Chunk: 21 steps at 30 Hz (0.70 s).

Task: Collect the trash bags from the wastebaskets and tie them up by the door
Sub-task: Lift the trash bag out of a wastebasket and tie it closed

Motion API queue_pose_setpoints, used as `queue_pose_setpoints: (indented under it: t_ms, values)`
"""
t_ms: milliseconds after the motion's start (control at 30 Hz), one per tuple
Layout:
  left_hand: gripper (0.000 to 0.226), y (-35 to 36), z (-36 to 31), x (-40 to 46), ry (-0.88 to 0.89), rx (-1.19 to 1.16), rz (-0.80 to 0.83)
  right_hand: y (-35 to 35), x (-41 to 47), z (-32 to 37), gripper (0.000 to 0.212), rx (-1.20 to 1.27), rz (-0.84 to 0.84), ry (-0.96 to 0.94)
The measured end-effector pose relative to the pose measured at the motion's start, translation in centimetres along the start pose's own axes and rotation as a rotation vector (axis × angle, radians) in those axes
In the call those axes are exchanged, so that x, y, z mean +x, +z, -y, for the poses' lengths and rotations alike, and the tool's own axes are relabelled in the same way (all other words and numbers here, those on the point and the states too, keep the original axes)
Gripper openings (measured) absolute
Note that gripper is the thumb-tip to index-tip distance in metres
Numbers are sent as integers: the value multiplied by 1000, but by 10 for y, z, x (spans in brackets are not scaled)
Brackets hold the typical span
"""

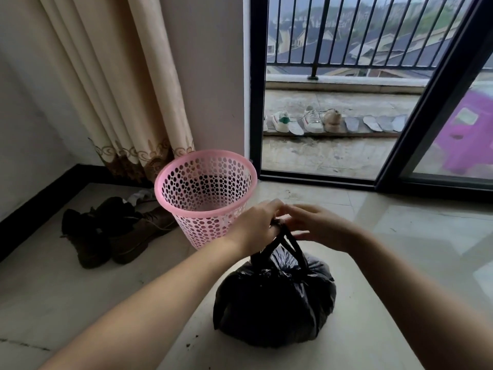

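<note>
Both hands at the top of a full black trash bag on the tiled floor

The left hand has its fingers curled round the bag's gathered handles – the right hand lies beside it, fingers straight, touching the same spot; a pink wastebasket stands just behind, near the open balcony door

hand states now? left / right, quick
Left hand: closed, gripping the black trash bag by its handles.
Right hand: fingers mostly straight, at the handles; grip cannot be told.
</note>
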<state>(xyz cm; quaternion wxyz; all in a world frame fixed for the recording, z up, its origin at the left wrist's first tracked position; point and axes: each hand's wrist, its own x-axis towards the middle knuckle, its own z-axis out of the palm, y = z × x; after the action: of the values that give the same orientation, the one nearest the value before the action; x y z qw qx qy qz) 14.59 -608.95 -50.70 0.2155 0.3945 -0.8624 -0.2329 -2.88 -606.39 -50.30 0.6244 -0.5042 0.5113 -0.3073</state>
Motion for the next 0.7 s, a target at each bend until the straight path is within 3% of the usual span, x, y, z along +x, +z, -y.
queue_pose_setpoints:
  t_ms: [100,200,300,400,533,600,700]
  values:
    - [29,7,5,0,-95,-24,-15,9,1,3,52,-16,89,26]
    - [29,11,7,2,-193,-139,42,13,5,-2,48,17,62,27]
    - [20,11,14,6,-375,-437,118,15,8,-2,42,116,31,-26]
    - [22,11,20,2,-452,-833,308,17,7,4,37,174,12,-76]
    - [25,2,26,-4,-447,-939,383,12,6,6,35,200,-85,-117]
    - [21,2,30,-4,-421,-978,384,6,4,4,33,118,-65,-74]
    - [26,4,32,-2,-440,-1074,297,2,1,-2,12,-255,118,79]
